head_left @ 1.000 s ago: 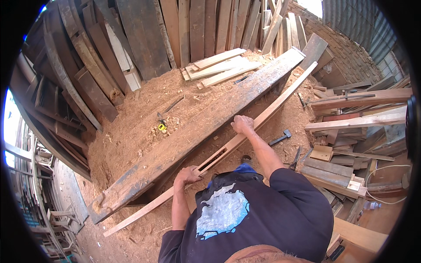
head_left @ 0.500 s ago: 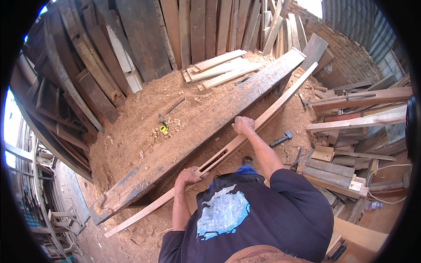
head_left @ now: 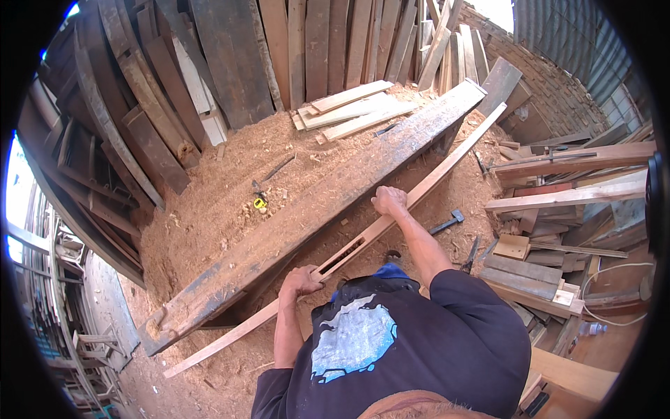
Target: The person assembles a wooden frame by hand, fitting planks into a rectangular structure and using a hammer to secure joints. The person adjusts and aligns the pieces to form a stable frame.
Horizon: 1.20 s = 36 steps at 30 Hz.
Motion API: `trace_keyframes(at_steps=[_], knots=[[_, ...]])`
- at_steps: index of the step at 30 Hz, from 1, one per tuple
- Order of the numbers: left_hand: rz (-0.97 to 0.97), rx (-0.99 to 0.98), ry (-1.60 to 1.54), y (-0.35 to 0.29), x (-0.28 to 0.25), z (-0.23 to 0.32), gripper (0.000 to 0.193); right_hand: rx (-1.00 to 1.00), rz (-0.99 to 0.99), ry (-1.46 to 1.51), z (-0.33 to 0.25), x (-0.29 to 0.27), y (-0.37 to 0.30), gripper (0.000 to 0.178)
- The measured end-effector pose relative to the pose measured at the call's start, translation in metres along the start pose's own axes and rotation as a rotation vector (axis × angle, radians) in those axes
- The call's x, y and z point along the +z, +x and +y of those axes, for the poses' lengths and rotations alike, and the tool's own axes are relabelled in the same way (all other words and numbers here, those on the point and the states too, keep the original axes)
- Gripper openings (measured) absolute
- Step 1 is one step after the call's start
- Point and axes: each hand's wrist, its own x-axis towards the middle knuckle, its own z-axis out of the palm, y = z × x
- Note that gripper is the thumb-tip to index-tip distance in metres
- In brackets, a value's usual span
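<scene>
A long, narrow wooden bar [head_left: 246, 332] with a rectangular slot cut through its middle lies slantwise in front of me, its far end up at the right. My left hand [head_left: 301, 281] is wrapped round it just below the slot. Above the slot, my right hand [head_left: 390, 201] grips the same bar in a closed fist. The undersides of both grips are hidden. Just beyond the bar runs a thick, worn workbench beam [head_left: 279, 237], roughly parallel to it and dusted with shavings.
A hammer [head_left: 447, 222] lies right of my right forearm. Beyond the beam, a yellow tape measure [head_left: 259, 203] and a dark-handled tool [head_left: 279, 168] rest on sawdust. Pale planks [head_left: 363, 112] are piled farther back. Stacked timber [head_left: 523, 272] crowds the right side; tall boards [head_left: 230, 63] lean behind.
</scene>
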Motion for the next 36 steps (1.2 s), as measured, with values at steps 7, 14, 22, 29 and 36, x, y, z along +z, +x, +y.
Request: trace_keyframes(at_steps=[7,14,22,29,36], knots=[[0.143,0.255,0.054,0.031,0.018,-0.033,0.051,-0.268,0.393,-0.059,0.020,0.048,0.030,0.028],[0.078,0.090,0.000,0.023,0.006,-0.041,0.072,-0.099,0.031,-0.144,-0.019,0.014,0.016,0.038],[0.133,-0.020,0.003,0.009,-0.008,-0.029,0.078,-0.293,0.049,-0.100,-0.012,0.022,0.039,0.039],[0.191,-0.098,0.031,0.011,-0.010,-0.021,0.084,-0.489,-0.044,-0.128,-0.059,0.033,-0.035,0.048],[0.676,0.228,-0.153,0.008,-0.014,0.049,0.068,-0.480,-0.160,-0.173,-0.070,0.018,-0.020,0.047]])
